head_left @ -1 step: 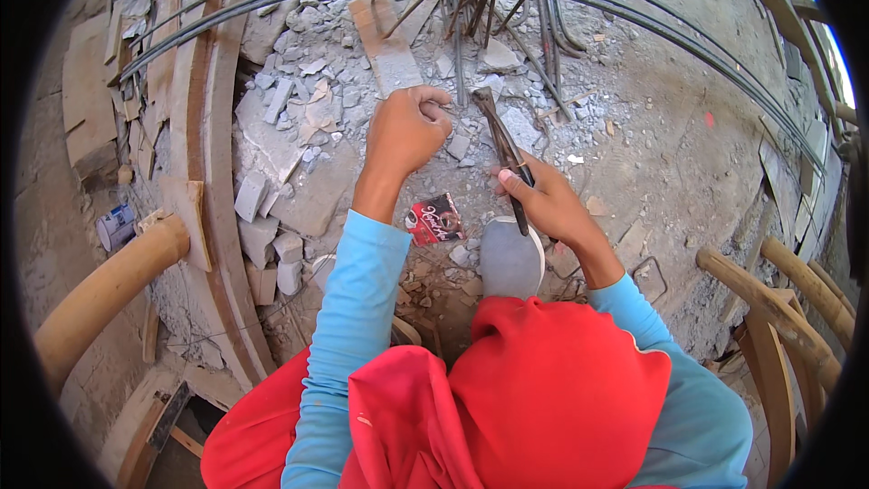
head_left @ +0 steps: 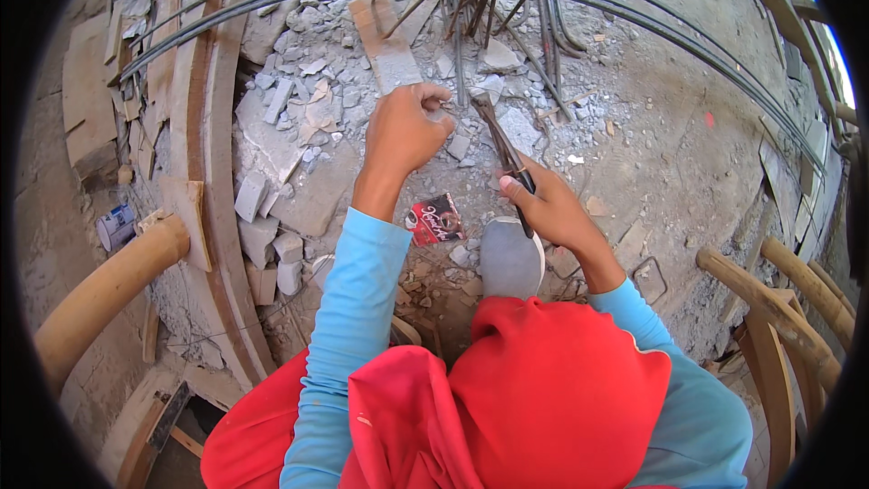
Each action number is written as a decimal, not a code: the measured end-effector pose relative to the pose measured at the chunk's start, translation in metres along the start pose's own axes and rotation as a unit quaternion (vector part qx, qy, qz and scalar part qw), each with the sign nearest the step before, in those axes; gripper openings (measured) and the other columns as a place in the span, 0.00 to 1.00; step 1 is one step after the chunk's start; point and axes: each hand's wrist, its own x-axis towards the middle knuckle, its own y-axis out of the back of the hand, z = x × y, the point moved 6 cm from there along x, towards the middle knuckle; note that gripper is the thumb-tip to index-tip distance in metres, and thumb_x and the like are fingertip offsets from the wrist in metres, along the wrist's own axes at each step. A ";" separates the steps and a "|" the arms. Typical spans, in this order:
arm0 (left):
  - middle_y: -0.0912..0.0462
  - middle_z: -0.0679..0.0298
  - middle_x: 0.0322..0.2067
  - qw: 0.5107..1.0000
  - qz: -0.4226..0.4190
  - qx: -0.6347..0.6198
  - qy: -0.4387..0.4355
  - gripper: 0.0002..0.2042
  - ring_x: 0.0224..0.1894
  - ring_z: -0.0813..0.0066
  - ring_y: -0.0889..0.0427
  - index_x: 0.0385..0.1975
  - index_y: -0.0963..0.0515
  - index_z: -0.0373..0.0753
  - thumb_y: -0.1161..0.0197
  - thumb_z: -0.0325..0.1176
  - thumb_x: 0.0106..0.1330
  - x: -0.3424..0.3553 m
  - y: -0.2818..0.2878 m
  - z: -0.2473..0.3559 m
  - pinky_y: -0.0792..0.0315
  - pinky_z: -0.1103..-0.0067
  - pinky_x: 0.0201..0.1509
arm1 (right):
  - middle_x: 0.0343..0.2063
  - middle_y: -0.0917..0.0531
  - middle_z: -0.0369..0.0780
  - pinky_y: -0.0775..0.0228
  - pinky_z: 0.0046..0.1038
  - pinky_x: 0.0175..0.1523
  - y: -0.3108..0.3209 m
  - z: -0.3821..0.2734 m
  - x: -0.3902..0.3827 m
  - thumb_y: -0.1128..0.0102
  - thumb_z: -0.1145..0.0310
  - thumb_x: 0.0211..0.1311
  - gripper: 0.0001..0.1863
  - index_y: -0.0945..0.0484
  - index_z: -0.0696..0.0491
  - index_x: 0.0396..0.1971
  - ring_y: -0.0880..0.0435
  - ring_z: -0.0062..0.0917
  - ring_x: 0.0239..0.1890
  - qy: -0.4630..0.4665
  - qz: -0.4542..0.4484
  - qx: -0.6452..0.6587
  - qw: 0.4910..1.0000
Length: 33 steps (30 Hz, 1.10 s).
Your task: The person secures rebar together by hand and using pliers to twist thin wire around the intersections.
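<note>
My left hand point(head_left: 405, 131) is curled into a fist over broken concrete rubble, its fingertips pinched together beside a vertical steel bar point(head_left: 459, 68); I cannot make out anything inside it. My right hand point(head_left: 554, 210) grips a dark metal pincer tool point(head_left: 501, 143), whose jaws point up toward the same bar, close to my left fingertips. Both arms wear light blue sleeves. A red cloth point(head_left: 543, 389) covers my lap.
Long curved steel bars point(head_left: 634, 14) arc across the top, with bent bars bundled at the centre. A red-and-black packet point(head_left: 435, 219) and my grey shoe point(head_left: 510, 260) lie below my hands. Wooden planks point(head_left: 204, 127) stand left; wooden poles point(head_left: 109, 285) flank both sides.
</note>
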 end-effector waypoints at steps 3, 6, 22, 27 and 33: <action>0.10 0.51 0.37 0.996 0.081 0.045 -0.017 0.15 0.40 0.47 0.12 0.48 0.12 0.39 0.30 0.33 0.61 0.021 0.009 0.008 0.19 0.61 0.48 | 0.51 0.16 0.55 0.27 0.42 0.62 0.002 -0.010 -0.014 0.38 0.60 0.74 0.30 0.29 0.62 0.68 0.16 0.46 0.53 0.113 0.051 -0.139 0.983; 0.10 0.52 0.35 0.987 0.143 0.079 0.002 0.15 0.39 0.49 0.11 0.49 0.12 0.41 0.31 0.35 0.63 0.045 0.010 0.011 0.19 0.61 0.47 | 0.54 0.17 0.56 0.27 0.41 0.62 0.004 -0.028 -0.016 0.37 0.60 0.73 0.29 0.27 0.61 0.67 0.17 0.47 0.55 0.134 0.066 -0.126 0.981; 0.10 0.51 0.31 0.979 0.145 -0.127 0.065 0.14 0.35 0.49 0.11 0.37 0.10 0.38 0.29 0.43 0.65 0.053 0.005 0.001 0.20 0.63 0.40 | 0.51 0.14 0.51 0.21 0.34 0.53 0.004 -0.047 -0.001 0.35 0.67 0.70 0.22 0.21 0.59 0.61 0.12 0.36 0.49 0.117 0.060 0.022 0.991; 0.12 0.51 0.27 0.993 0.003 0.115 -0.016 0.17 0.28 0.58 0.14 0.36 0.10 0.35 0.29 0.45 0.64 0.029 0.037 0.018 0.24 0.67 0.35 | 0.48 0.13 0.48 0.20 0.32 0.52 0.034 -0.067 0.014 0.34 0.70 0.69 0.19 0.19 0.58 0.58 0.11 0.33 0.46 0.178 0.146 -0.010 0.973; 0.17 0.56 0.28 0.956 -0.144 0.226 -0.121 0.11 0.34 0.55 0.15 0.33 0.17 0.38 0.25 0.36 0.57 -0.014 0.112 0.000 0.23 0.64 0.38 | 0.45 0.12 0.46 0.20 0.30 0.48 0.076 -0.117 0.031 0.34 0.72 0.69 0.15 0.16 0.56 0.54 0.11 0.32 0.45 0.246 0.230 -0.076 0.938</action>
